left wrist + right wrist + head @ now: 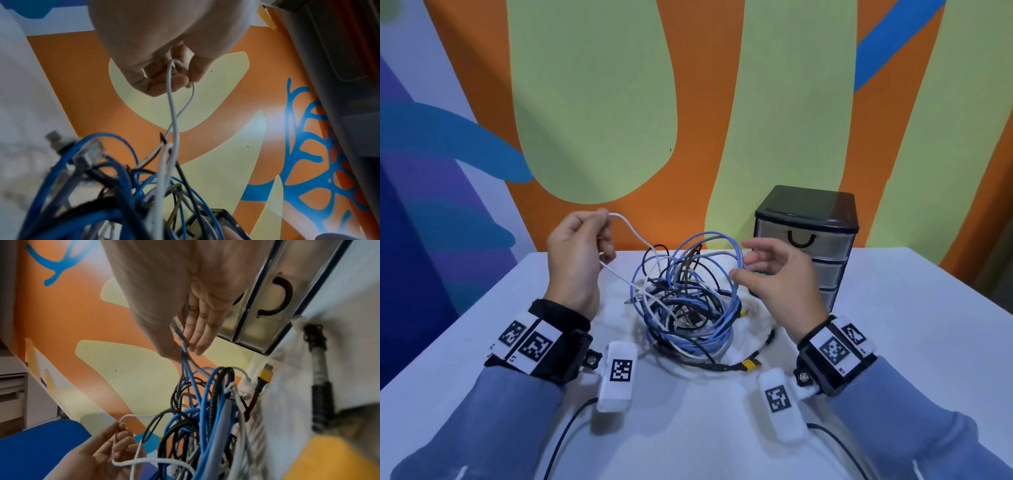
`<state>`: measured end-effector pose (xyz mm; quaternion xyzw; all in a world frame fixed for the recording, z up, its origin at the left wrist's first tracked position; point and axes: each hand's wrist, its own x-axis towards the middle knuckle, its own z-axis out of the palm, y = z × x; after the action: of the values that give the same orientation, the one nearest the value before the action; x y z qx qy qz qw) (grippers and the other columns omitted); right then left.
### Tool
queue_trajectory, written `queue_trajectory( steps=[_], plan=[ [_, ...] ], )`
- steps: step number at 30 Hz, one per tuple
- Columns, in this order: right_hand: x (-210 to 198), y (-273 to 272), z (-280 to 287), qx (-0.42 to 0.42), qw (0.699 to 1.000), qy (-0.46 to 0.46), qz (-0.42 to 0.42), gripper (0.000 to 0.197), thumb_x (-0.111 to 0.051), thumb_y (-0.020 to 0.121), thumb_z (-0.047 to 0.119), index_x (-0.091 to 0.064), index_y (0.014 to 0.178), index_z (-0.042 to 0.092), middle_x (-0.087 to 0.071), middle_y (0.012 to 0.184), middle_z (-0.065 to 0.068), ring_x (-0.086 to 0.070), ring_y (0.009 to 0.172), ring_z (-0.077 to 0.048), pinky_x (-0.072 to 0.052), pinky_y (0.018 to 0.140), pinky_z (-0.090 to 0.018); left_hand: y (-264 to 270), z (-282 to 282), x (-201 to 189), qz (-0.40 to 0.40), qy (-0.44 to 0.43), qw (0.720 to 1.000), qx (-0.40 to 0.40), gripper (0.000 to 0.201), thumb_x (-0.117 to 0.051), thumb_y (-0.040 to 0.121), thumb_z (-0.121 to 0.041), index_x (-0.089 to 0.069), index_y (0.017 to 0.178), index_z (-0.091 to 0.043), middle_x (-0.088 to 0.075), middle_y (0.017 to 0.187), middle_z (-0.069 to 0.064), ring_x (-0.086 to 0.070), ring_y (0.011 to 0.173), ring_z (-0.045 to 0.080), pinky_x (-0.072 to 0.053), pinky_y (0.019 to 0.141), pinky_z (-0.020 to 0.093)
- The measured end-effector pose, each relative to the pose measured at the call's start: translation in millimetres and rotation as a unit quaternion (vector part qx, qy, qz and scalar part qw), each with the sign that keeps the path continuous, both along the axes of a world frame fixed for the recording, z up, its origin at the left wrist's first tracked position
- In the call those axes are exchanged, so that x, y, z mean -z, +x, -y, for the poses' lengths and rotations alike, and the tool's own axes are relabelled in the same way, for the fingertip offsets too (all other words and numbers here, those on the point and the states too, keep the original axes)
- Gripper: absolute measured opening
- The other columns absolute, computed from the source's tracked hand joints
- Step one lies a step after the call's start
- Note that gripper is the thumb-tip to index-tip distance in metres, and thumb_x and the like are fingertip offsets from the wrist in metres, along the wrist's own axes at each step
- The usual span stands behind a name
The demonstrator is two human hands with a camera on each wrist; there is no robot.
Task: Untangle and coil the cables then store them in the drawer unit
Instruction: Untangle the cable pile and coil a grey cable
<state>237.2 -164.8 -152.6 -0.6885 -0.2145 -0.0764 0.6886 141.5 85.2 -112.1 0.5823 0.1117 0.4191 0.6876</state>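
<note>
over table, left hand pinches white cable loop; right hand pinches blue cable from tangle, other fingers straight.

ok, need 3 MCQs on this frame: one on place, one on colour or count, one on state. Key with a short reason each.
1. Where is the drawer unit?
A. behind the right hand
B. beside the left hand
C. under the table

2. What colour is the cable the left hand pinches?
A. black
B. white
C. yellow

3. The drawers are:
A. all shut
B. top one pulled out
C. removed

Key: 1 A, head view shows it at the far right of the table; 2 B, a white loop leaves its fingers; 3 A, all fronts sit flush.
</note>
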Motion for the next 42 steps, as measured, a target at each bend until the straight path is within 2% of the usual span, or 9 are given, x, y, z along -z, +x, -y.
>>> queue_trajectory(
  steps=[6,10,13,16,21,26,32,38,42],
  plan=[
    [-1.1,-2.1,1.9,-0.034,0.997,0.028,-0.060,0.041,-0.077,0.082,-0.007,-0.074,0.115,0.016,-0.078,0.094,-0.012,-0.076,0.083,-0.020,-0.061,0.077,-0.030,-5.9,2.6,0.1,-0.129,0.163,0.977,-0.044,0.022,-0.060,0.095,-0.015,-0.064,0.080,-0.001,-0.058,0.075,0.006,-0.050,0.071,0.020,-0.044,0.071,0.037],
    [-1.6,-3.1,0.8,-0.102,0.984,0.095,-0.108,0.046,-0.062,0.089,-0.017,-0.069,0.124,0.012,-0.075,0.094,-0.017,-0.073,0.084,-0.026,-0.060,0.078,-0.032,-8.5,9.4,-0.1,-0.152,0.289,0.942,-0.075,0.018,-0.063,0.093,-0.008,-0.072,0.093,-0.024,-0.067,0.096,0.006,-0.058,0.086,0.015,-0.045,0.078,0.036],
    [-6.3,-6.7,3.1,-0.186,0.966,0.120,-0.133,0.050,-0.053,0.093,-0.020,-0.070,0.128,0.011,-0.067,0.095,-0.015,-0.068,0.086,-0.027,-0.061,0.076,-0.035,-12.6,19.2,-4.1,-0.154,0.403,0.900,-0.069,0.046,-0.057,0.089,0.006,-0.074,0.104,-0.034,-0.061,0.118,-0.003,-0.054,0.110,0.014,-0.041,0.093,0.027],
    [-12.7,-14.3,3.5,-0.249,0.953,0.111,-0.135,0.056,-0.047,0.093,-0.022,-0.073,0.126,0.014,-0.066,0.093,-0.011,-0.063,0.087,-0.023,-0.060,0.078,-0.036,-15.4,31.0,-6.9,-0.125,0.488,0.863,-0.015,0.044,-0.056,0.091,-0.001,-0.078,0.109,-0.036,-0.062,0.122,-0.010,-0.046,0.121,0.013,-0.029,0.101,0.009],
    [-19.5,-25.0,3.9,-0.295,0.944,0.087,-0.121,0.060,-0.040,0.090,-0.021,-0.074,0.126,0.014,-0.061,0.093,-0.008,-0.057,0.086,-0.018,-0.059,0.086,-0.041,-12.4,46.7,2.4,-0.195,0.563,0.799,0.084,0.040,-0.055,0.093,-0.047,-0.068,0.130,-0.049,-0.055,0.138,-0.015,-0.036,0.136,0.011,-0.035,0.114,0.049],
    [-17.9,-33.2,-0.1,-0.310,0.941,0.088,-0.106,0.035,-0.068,0.092,-0.002,-0.073,0.124,0.010,-0.054,0.080,-0.003,-0.061,0.079,-0.015,-0.060,0.086,-0.039,-12.4,49.2,7.5,-0.192,0.556,0.802,0.101,0.023,-0.069,0.093,-0.059,-0.063,0.113,-0.050,-0.054,0.122,-0.019,-0.039,0.124,0.011,-0.038,0.108,0.051],
    [-18.6,-35.7,-4.2,-0.242,0.961,0.113,-0.074,0.025,-0.063,0.096,-0.007,-0.076,0.116,0.002,-0.073,0.085,-0.008,-0.073,0.111,-0.035,-0.063,0.090,-0.045,-11.4,48.4,6.3,-0.131,0.549,0.825,0.026,0.012,-0.074,0.095,-0.050,-0.065,0.099,-0.042,-0.054,0.107,-0.015,-0.046,0.108,0.014,-0.044,0.094,0.052],
    [-20.6,-34.2,-1.3,-0.197,0.980,0.036,-0.012,0.023,-0.071,0.097,0.010,-0.080,0.115,0.021,-0.059,0.089,-0.015,-0.068,0.088,-0.031,-0.057,0.071,-0.035,-14.3,50.6,2.3,-0.139,0.532,0.834,-0.044,0.011,-0.079,0.091,-0.042,-0.069,0.087,-0.037,-0.054,0.085,-0.013,-0.051,0.087,0.015,-0.045,0.073,0.043],
    [-18.7,-39.1,2.1,-0.262,0.963,-0.024,0.062,0.032,-0.077,0.093,0.014,-0.078,0.123,0.025,-0.074,0.118,-0.015,-0.060,0.100,-0.053,-0.047,0.083,-0.069,-18.3,58.1,-1.2,-0.194,0.575,0.795,-0.032,0.019,-0.079,0.085,-0.026,-0.065,0.074,-0.033,-0.056,0.075,-0.009,-0.055,0.075,0.019,-0.038,0.061,0.039]
  ],
)
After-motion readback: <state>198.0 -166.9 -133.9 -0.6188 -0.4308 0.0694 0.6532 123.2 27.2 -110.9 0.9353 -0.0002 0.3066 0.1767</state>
